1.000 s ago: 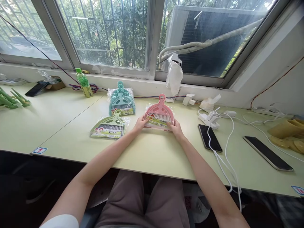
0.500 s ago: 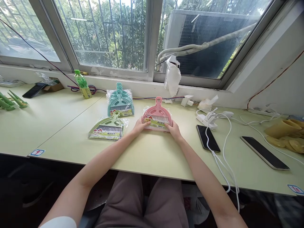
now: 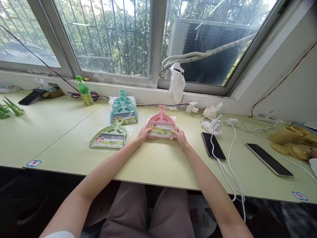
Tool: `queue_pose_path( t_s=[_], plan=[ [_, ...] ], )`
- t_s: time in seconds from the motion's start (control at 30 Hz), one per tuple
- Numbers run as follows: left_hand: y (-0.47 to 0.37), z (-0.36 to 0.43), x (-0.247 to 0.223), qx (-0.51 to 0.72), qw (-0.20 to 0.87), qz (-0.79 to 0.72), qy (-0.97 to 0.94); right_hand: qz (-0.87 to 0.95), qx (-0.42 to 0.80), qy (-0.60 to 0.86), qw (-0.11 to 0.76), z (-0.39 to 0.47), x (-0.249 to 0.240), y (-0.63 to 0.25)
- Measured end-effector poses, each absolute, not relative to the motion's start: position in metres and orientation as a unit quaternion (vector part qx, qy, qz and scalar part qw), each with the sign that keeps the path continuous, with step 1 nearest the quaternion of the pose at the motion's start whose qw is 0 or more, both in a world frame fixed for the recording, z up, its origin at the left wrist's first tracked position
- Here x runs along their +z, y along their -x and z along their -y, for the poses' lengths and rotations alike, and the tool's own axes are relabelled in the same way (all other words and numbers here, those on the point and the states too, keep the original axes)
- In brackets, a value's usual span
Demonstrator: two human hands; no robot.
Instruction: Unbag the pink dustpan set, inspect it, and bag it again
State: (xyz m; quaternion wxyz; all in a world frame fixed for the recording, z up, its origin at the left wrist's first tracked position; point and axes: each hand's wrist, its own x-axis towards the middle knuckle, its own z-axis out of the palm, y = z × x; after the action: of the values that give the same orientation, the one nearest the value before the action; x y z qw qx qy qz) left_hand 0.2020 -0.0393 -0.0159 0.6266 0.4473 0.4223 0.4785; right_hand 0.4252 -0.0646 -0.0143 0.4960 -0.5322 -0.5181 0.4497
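A pink dustpan and brush set (image 3: 161,119) in clear wrapping lies on the table in front of me, its handle pointing at the window. My left hand (image 3: 143,134) grips its left edge, thumb on top of the label. On the opposite edge my right hand (image 3: 180,136) holds it the same way. Left of my hands rests a wrapped green dustpan and brush set (image 3: 110,136). Behind that one is a stack of wrapped teal dustpan sets (image 3: 123,109), overlapping each other.
On the right lie a black phone (image 3: 213,145) under white cables (image 3: 230,145), a second phone (image 3: 268,159) and yellowish pieces (image 3: 289,140). A green bottle (image 3: 84,91) stands near the window at left. Green pieces (image 3: 11,107) lie far left.
The view has shifted slightly, so everything sits a little lower and further left. Both hands keep their hold on the pink set, which stays in place on the table.
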Motion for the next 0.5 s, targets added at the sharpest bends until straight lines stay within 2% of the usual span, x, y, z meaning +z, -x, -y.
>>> queue_pose_path(
  t_s=[0.37, 0.43, 0.5],
  plan=[
    [-0.204, 0.043, -0.015, 0.456, 0.621, -0.400, -0.496, 0.485, 0.457, 0.545, 0.509, 0.061, -0.018, -0.427],
    [-0.202, 0.039, -0.019, 0.503, 0.560, -0.434, -0.496, 0.474, 0.449, 0.552, 0.518, 0.058, -0.020, -0.432],
    [-0.196, 0.034, -0.020, 0.578, 0.445, -0.476, -0.491, 0.454, 0.429, 0.571, 0.532, 0.054, -0.023, -0.440]
  ],
)
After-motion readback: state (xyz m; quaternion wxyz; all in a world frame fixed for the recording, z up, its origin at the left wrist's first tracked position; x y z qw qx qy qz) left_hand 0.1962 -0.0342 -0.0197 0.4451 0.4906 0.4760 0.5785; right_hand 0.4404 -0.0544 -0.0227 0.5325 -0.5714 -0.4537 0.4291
